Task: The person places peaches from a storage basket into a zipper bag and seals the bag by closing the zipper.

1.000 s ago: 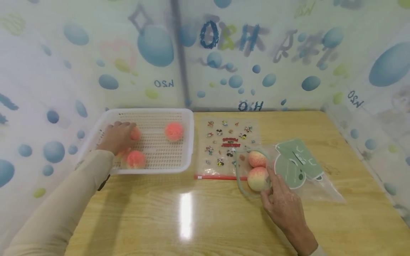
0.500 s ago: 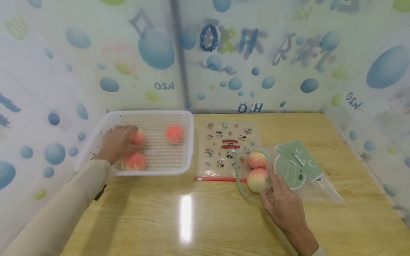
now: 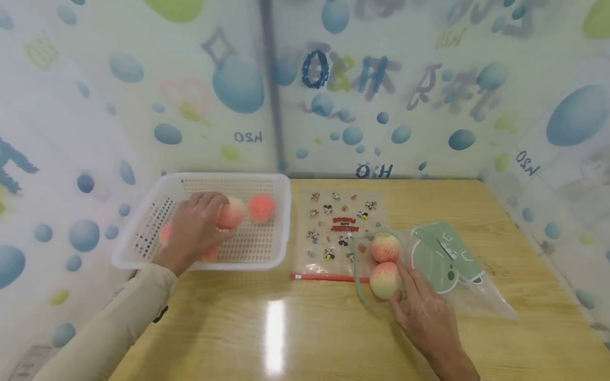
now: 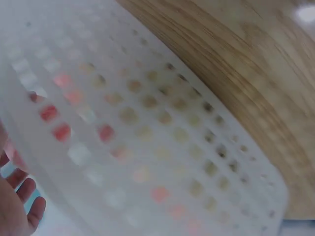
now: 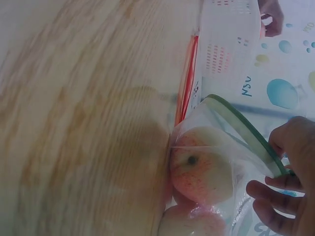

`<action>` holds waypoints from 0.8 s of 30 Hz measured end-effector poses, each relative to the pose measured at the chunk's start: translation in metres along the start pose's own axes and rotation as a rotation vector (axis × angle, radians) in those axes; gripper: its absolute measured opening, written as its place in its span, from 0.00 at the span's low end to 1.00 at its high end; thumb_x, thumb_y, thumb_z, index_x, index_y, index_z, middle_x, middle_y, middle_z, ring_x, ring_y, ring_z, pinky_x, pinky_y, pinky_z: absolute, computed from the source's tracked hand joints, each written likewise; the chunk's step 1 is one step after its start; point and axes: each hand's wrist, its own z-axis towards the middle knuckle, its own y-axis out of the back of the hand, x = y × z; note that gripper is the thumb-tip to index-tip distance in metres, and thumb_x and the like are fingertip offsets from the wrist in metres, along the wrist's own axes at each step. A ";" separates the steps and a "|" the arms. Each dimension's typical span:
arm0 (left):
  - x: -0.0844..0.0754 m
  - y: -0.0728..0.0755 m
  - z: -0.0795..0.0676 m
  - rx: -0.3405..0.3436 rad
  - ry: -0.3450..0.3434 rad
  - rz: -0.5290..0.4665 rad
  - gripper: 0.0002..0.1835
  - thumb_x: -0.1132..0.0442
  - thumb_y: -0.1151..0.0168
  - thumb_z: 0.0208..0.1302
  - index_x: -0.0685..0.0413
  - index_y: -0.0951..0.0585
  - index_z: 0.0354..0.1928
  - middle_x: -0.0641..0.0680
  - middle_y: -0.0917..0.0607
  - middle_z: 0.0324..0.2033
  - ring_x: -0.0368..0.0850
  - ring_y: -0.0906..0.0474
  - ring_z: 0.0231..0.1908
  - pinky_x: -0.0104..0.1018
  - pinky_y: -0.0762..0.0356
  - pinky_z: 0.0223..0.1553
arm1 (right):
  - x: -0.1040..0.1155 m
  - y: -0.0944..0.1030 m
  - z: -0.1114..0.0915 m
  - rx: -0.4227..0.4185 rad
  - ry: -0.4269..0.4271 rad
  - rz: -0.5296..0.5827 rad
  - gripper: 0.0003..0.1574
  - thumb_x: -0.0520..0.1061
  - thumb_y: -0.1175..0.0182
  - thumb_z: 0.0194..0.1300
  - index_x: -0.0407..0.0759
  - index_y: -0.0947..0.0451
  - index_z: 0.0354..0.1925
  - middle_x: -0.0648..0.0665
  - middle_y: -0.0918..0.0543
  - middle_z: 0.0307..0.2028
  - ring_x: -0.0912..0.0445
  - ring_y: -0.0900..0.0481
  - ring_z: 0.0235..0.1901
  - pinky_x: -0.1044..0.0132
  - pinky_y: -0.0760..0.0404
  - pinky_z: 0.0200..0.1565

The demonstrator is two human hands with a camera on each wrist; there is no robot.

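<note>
- Over the white basket (image 3: pixel 286 227), at the far left of the desk (image 3: pixel 229 328), my left hand (image 3: pixel 197 227) held a peach (image 3: pixel 232 213), fingers curled round its side.
- Toward the basket's right wall, a second peach (image 3: pixel 261 208) lay just beside the held one; a third peach (image 3: pixel 165 233) and a fourth peach (image 3: pixel 209 255) showed partly, behind my hand.
- Right of the desk's middle, my right hand (image 3: pixel 426 312) pinched the green rim (image 3: pixel 356 275) of a clear bag (image 3: pixel 433 259) between thumb and fingers.
- Inside that bag, near its mouth, sat two bagged peaches (image 3: pixel 385 280), touching, one nearer the desk's front edge.
- Between basket and bag, a cartoon-printed pouch (image 3: pixel 340 227) lay flat, its red zip strip (image 3: pixel 324 277) facing the desk's front edge; the green rim overlapped its near right corner.
</note>
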 end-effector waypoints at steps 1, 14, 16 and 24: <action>-0.007 0.001 0.002 -0.026 -0.031 -0.006 0.31 0.47 0.29 0.33 0.57 0.26 0.40 0.55 0.23 0.41 0.57 0.31 0.43 0.52 0.32 0.35 | 0.000 0.000 0.000 -0.013 0.012 -0.006 0.35 0.47 0.54 0.50 0.35 0.30 0.57 0.40 0.23 0.39 0.47 0.23 0.27 0.57 0.26 0.15; -0.076 0.010 0.015 -0.156 -0.172 -0.147 0.35 0.49 0.31 0.35 0.63 0.27 0.47 0.60 0.26 0.43 0.57 0.32 0.45 0.48 0.33 0.46 | -0.005 0.010 0.001 -0.012 0.016 -0.102 0.35 0.51 0.55 0.49 0.42 0.28 0.56 0.42 0.27 0.32 0.55 0.31 0.13 0.65 0.41 0.06; -0.084 0.009 0.015 -0.161 -0.187 -0.166 0.35 0.49 0.31 0.34 0.62 0.27 0.46 0.58 0.26 0.43 0.55 0.32 0.45 0.47 0.32 0.45 | -0.005 0.010 0.001 0.013 0.006 -0.123 0.36 0.50 0.55 0.50 0.45 0.30 0.59 0.42 0.28 0.31 0.57 0.32 0.11 0.68 0.43 0.06; -0.114 -0.003 0.015 -0.146 -0.235 -0.229 0.33 0.50 0.32 0.37 0.61 0.25 0.47 0.57 0.24 0.46 0.52 0.31 0.47 0.42 0.32 0.49 | -0.003 0.012 -0.005 0.054 0.027 -0.065 0.30 0.45 0.56 0.49 0.37 0.27 0.51 0.47 0.32 0.23 0.57 0.39 0.14 0.63 0.37 0.09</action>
